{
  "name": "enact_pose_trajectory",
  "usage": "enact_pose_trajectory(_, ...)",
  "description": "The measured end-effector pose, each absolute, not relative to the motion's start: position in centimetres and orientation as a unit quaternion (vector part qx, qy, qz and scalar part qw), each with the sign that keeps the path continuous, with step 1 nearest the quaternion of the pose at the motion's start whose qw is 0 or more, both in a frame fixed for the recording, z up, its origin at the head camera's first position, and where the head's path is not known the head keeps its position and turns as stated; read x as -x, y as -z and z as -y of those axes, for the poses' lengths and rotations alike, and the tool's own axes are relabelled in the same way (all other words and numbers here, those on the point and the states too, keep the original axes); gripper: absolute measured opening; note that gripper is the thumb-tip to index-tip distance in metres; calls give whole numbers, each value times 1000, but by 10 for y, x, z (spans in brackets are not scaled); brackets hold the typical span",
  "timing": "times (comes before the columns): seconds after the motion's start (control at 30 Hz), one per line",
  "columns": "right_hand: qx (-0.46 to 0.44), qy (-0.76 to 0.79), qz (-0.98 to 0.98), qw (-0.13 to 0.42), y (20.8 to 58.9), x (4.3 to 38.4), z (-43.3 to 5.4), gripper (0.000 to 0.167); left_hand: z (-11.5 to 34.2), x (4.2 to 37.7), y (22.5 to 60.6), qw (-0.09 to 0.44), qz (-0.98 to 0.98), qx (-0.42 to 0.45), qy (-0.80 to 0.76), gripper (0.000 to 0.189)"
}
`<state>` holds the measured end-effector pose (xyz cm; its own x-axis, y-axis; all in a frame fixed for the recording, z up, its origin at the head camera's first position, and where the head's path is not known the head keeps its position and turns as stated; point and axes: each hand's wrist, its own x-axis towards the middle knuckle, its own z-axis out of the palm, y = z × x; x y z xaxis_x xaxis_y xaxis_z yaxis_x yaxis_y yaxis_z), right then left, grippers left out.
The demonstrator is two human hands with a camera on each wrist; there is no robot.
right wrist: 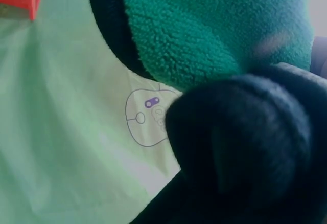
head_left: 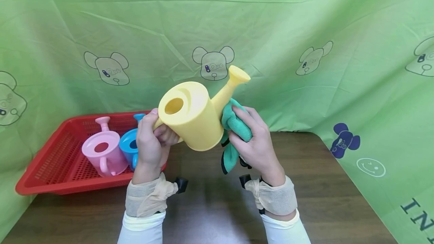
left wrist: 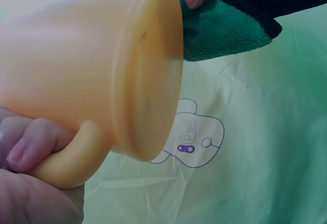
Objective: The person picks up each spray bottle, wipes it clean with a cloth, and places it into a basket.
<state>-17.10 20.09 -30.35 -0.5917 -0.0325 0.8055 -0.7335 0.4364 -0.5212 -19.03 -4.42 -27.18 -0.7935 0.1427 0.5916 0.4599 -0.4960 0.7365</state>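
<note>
A yellow watering can is held up above the table, tilted, with its spout pointing up to the right. My left hand grips its handle; in the left wrist view the fingers curl round the handle below the can's body. My right hand holds a green cloth with dark edging against the can's side, near the base of the spout. In the right wrist view the cloth fills much of the picture and hides the can.
A red plastic basket stands at the left on the brown wooden table. In it are a pink watering can and a blue watering can, the latter partly behind my left hand. A green printed curtain hangs behind.
</note>
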Motion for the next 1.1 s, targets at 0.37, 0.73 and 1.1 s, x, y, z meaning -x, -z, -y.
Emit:
enact_pose_trajectory(0.37, -242, -482, 752, 378, 304, 170, -206, 60, 52, 191, 269, 40, 508, 288, 811, 48)
enact_pose_trajectory(0.73, -248, -492, 740, 386, 303, 171, -207, 59, 55, 192, 268, 22, 512, 297, 806, 47)
enact_pose_trajectory(1.1, -254, -499, 728, 396, 304, 172, -209, 57, 58, 191, 267, 18, 527, 289, 799, 47)
